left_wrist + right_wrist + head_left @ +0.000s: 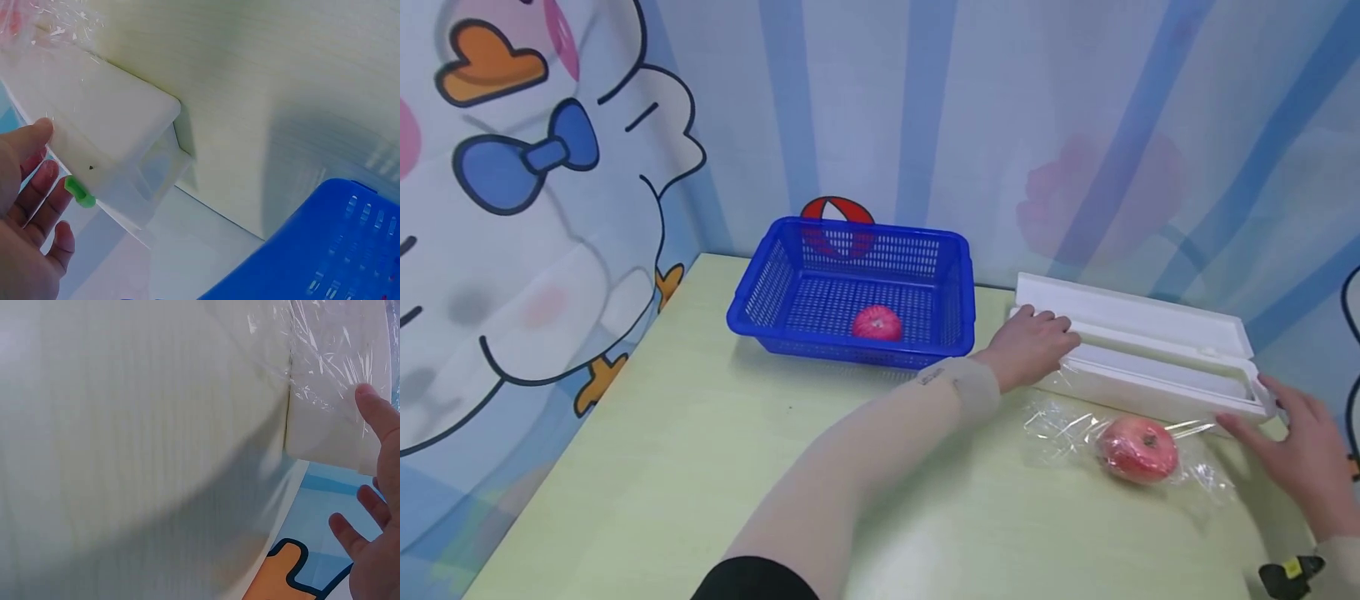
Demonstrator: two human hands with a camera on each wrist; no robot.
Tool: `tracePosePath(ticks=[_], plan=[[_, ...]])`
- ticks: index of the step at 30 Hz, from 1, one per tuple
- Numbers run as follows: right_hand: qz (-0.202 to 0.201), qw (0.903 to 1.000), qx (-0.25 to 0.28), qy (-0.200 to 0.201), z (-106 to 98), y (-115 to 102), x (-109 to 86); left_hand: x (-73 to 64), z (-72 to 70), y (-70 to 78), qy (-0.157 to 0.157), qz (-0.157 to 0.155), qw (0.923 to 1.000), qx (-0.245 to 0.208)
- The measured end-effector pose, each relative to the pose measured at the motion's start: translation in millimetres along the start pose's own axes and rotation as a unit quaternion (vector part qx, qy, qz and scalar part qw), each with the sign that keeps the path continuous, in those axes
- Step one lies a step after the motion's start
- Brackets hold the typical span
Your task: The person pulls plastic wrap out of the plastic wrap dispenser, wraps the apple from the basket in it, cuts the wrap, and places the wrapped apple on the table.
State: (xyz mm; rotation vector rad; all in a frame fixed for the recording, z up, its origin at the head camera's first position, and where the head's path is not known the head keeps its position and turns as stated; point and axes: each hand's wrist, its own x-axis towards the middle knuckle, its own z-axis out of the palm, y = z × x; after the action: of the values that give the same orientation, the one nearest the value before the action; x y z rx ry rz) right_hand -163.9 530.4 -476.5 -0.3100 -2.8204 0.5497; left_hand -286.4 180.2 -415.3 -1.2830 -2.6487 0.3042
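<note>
At my far left, a smooth fabric wall printed with a white cartoon bird and blue stripes [850, 108] borders the pale, faintly grained wooden desk [647, 433]. Near the desk's back edge I have a rectangular blue plastic basket with lattice walls [797, 340]; a round, pink-red streaked apple [877, 323] sits inside against its front wall. Right of it, my left hand [1032, 340] grips the left end of a long, narrow white box [1127, 390], thumb flat on the front face, fingers bent loosely over the edge. My left wrist view shows a small glossy green piece [80, 191] at one fingertip. The box's flat lid [1127, 312] stands raised along the back. Crinkled, shiny clear film [1052, 429] trails from the box's front onto the desk, and a glossy, squat red apple [1142, 450] lies amid it; I cannot tell whether any film covers the fruit. Farthest right, my right hand [1303, 450] holds the box's other end, thumb on the film-covered front, upper fingers round the corner, lower fingers spread partly open.
</note>
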Motion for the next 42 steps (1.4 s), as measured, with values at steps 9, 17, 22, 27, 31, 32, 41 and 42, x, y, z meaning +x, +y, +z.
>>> tracePosePath(ticks=[9,17,22,27,31,32,41,42], plan=[[-0.059,0.9949,0.034,0.073,5.6,-5.8,-14.9,-3.1,-3.1,0.1,0.001,0.005,0.9992,-0.04],[-0.091,0.9912,0.031,0.09,7.7,-14.1,-24.6,-5.0,-9.6,2.2,-0.005,0.0,0.9954,-0.095],[-0.093,0.9924,0.03,0.076,2.3,-13.4,-28.0,-9.1,-16.7,2.6,-0.021,-0.003,0.99,-0.14],[-0.119,0.9903,0.017,0.07,-3.2,-13.5,-33.3,-16.7,-19.8,-0.5,-0.021,0.005,0.9863,-0.164],[-0.148,0.9856,0.019,0.08,-4.3,-11.4,-39.9,-22.6,-16.8,-2.0,-0.004,0.023,0.9867,-0.161],[-0.152,0.9848,0.021,0.082,-4.5,-10.8,-41.7,-23.9,-16.1,-2.1,0.0,0.027,0.9869,-0.159],[-0.129,0.99,0.017,0.054,-4.7,-10.5,-54.9,-36.5,-13.8,5.0,0.001,0.062,0.9874,-0.145],[-0.12,0.9916,0.013,0.045,-4.7,-10.4,-56.1,-38.4,-14.1,6.4,0.002,0.069,0.9879,-0.139]])
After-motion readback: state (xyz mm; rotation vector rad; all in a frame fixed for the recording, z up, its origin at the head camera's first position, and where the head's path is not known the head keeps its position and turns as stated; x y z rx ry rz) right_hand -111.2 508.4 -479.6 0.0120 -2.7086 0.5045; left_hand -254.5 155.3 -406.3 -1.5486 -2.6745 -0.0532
